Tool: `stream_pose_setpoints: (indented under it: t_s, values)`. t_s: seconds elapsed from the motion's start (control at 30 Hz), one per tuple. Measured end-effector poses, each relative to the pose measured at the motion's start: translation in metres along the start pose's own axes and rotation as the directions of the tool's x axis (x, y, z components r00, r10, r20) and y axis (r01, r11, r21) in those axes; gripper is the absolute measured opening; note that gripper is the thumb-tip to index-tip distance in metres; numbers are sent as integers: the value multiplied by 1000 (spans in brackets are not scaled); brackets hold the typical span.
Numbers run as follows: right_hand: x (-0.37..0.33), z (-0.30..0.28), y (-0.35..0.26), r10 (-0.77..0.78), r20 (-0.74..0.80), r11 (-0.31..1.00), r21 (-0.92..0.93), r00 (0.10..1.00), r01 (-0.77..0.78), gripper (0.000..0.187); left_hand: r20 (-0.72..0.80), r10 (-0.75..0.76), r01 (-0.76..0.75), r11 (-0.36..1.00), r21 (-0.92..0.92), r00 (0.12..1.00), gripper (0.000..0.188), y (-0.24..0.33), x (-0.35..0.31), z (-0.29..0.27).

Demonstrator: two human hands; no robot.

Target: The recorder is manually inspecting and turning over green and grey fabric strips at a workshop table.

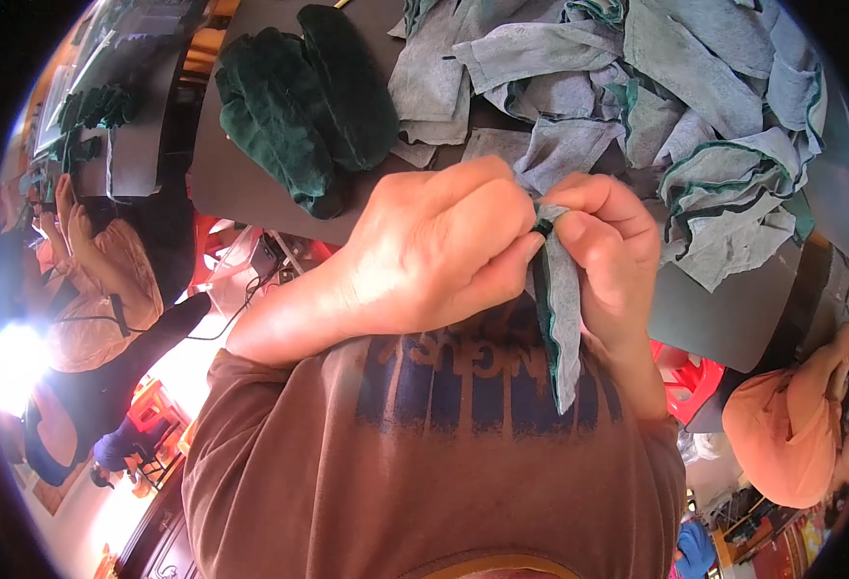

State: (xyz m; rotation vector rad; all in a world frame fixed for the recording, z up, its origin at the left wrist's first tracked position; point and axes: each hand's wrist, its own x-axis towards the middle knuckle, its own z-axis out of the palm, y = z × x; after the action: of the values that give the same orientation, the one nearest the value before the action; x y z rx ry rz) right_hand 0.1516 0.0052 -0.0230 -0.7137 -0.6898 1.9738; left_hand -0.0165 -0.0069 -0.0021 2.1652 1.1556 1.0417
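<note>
Close in front of my chest, both hands pinch the upper end of one narrow fabric piece (564, 318), grey with a dark green edge. My left hand (449, 236) is closed, its thumb and curled fingers meeting at the green edge. From the other side my right hand (610, 236) grips the same end between thumb and forefinger. The strip's pointed lower end hangs free over my brown shirt. Between the fingertips a small green fold shows; the rest of it is hidden by my fingers.
A large heap of grey fabric pieces with green edges (695, 58) covers the table's far right. Dark green padded cloth pieces (299, 106) lie far left on the dark table (241, 207). Other people sit at both sides, one in orange (786, 434) at right. Red stools (690, 381) stand below.
</note>
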Motion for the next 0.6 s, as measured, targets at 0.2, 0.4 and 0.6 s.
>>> stream_pose_setpoints:
  t_s: [0.2, 0.4, 0.6]
  values:
    - [4, -1, 2, -204, 58, 862, -463, 977, 207, 6, -105, 20, -35, 989, -144, 994, 15, -7, -6, -2]
    - [6, -8, 8, -290, 33, 768, -588, 957, 253, 3, -183, -404, 122, 621, -774, 896, 8, 0, -10, -15]
    - [6, -8, -1, -168, 138, 944, -264, 976, 200, 4, -69, -454, 17, 181, -983, 888, 12, -10, -10, -16]
